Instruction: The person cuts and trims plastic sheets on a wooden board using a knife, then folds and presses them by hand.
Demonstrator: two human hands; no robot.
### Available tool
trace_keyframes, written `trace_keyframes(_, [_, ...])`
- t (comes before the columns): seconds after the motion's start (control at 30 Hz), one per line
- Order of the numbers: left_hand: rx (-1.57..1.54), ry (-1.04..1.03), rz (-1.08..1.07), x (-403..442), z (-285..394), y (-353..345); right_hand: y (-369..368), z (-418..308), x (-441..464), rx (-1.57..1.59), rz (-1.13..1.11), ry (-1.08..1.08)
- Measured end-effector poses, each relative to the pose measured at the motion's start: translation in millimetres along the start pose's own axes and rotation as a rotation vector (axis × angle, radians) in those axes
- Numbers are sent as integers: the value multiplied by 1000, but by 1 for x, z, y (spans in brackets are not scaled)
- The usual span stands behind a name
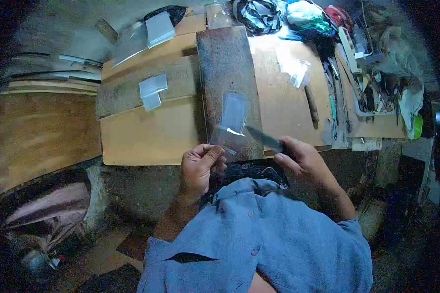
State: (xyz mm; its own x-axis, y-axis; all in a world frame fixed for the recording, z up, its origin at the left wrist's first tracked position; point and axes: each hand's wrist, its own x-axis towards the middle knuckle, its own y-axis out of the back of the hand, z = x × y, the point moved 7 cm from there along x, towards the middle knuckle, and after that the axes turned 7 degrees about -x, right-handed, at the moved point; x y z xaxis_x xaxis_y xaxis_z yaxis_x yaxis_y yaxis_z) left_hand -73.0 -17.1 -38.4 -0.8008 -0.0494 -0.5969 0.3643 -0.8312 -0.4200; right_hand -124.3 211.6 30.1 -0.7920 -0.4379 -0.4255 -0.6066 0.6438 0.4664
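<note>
My left hand [203, 165] is closed in a pinch on the near edge of a clear plastic sheet [222, 140], at the near end of a dark wooden board [225, 58]. A whitish rectangular piece [234, 110] lies on the board under or within the clear plastic, with a bright glint at its near edge. To the right, my right hand [298, 157] is wrapped round the handle of a knife [265, 138]. Its dark blade points left and away from me, the tip close to the whitish piece.
Clear packets [152, 92] lie on the left of the table [146, 141]. A white stack [160, 29] sits at the back left. Plastic bags [259, 17] are at the back, a brown stick [311, 105] on the right, beside a white tray [376, 113] of tools.
</note>
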Motion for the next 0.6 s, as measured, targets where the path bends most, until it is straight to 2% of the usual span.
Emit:
trace_keyframes(0.33, [-40,-104,-5,1,5,-4,-17,1,-11,-394,-42,166])
trace_keyframes(0.5, [-51,-78,-6,-3,5,-8,-16,3,-9,-397,-99,119])
trace_keyframes(0.6, [64,-53,-34,-6,0,-12,-18,4,-6,-360,-96,99])
